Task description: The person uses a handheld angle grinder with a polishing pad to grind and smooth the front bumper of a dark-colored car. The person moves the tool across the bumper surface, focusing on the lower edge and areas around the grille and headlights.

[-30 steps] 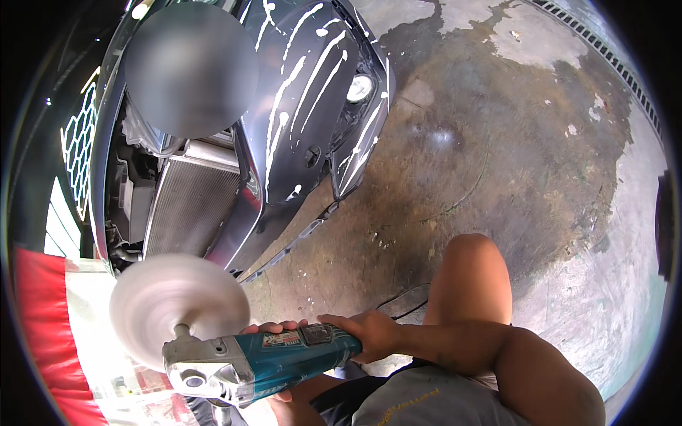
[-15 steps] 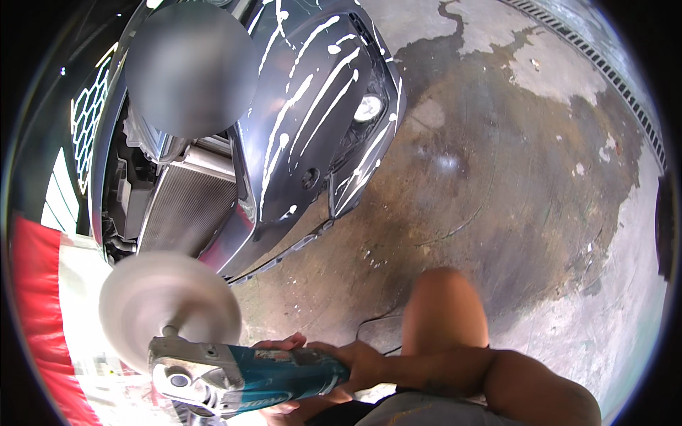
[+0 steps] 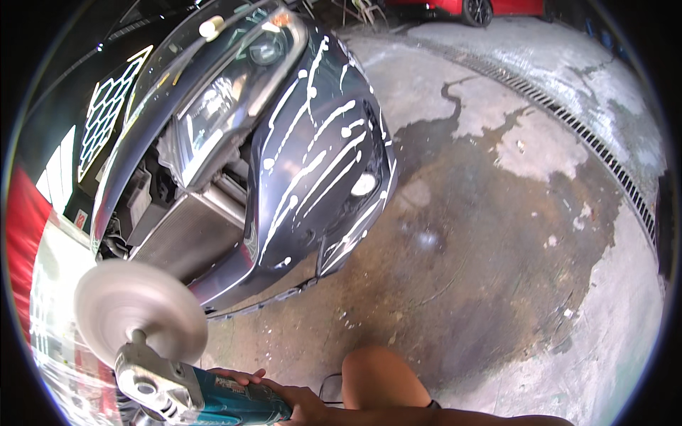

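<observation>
At the lower left I hold a teal and grey angle polisher (image 3: 238, 403) with a scuffed metal head. Its broad, round pale pad (image 3: 142, 305) is smeared in rings, as if spinning, and appears apart from the car. My right hand (image 3: 302, 405) is wrapped round the rear of the polisher's body. Fingers of my left hand (image 3: 241, 376) show along the body's far side; the rest of that hand is hidden. Beyond the pad stands a dark grey car bumper (image 3: 284, 234), streaked and dotted with white compound around a round fog light (image 3: 364, 185).
A headlight (image 3: 213, 117) sits above the bumper, beside an exposed radiator (image 3: 188, 234). My bent knee (image 3: 383, 380) is near a black cable (image 3: 327, 389). Wet, stained concrete (image 3: 455, 284) spreads right to a drain grate (image 3: 568, 117). A red car (image 3: 440, 7) stands far back.
The view has tilted up, bringing the headlight and red car into sight. The polisher and both hands now appear lower and farther left. My grip looks the same.
</observation>
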Motion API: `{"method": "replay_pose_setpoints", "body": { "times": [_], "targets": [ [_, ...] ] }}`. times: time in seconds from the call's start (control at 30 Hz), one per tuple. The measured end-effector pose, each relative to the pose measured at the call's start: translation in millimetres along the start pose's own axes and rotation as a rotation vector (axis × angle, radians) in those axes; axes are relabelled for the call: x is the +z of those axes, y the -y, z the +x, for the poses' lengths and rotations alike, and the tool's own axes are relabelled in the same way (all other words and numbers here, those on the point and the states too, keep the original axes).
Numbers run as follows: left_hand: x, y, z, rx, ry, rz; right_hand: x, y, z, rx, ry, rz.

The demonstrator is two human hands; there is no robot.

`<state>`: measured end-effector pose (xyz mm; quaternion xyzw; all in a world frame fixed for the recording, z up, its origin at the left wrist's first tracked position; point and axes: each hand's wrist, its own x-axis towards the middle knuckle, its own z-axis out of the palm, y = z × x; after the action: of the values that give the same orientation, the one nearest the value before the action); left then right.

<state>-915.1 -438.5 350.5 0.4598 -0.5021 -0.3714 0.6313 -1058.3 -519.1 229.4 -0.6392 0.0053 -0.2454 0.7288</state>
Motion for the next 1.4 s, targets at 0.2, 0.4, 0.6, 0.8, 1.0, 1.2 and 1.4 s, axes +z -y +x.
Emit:
{"method": "replay_pose_setpoints", "body": {
  "times": [0.2, 0.4, 0.6, 0.8, 1.0, 1.2, 1.4],
  "targets": [
    [10, 0, 17, 0.127, 0.097, 0.064, -23, 7, 15, -0.188, -0.097, 0.009],
    [13, -9, 27, 0.103, 0.080, 0.075, -1, -26, 28, -0.280, -0.266, 0.049],
    [2, -5, 35, 0.116, 0.075, 0.047, 9, -45, 47, -0.267, -0.325, -0.007],
    [-13, -3, 29, 0.046, 0.018, 0.070, 26, -68, 59, -0.341, -0.374, 0.035],
    [-14, -1, 38, -0.084, -0.012, 0.110, 23, -73, 66, -0.447, -0.462, 0.039],
    [-16, 8, 29, -0.042, -0.065, 0.096, 12, -74, 64, -0.387, -0.347, 0.015],
    [-17, 1, 10, -0.026, -0.082, 0.205, 7, -84, 62, -0.441, -0.268, -0.026]
  ]
}}
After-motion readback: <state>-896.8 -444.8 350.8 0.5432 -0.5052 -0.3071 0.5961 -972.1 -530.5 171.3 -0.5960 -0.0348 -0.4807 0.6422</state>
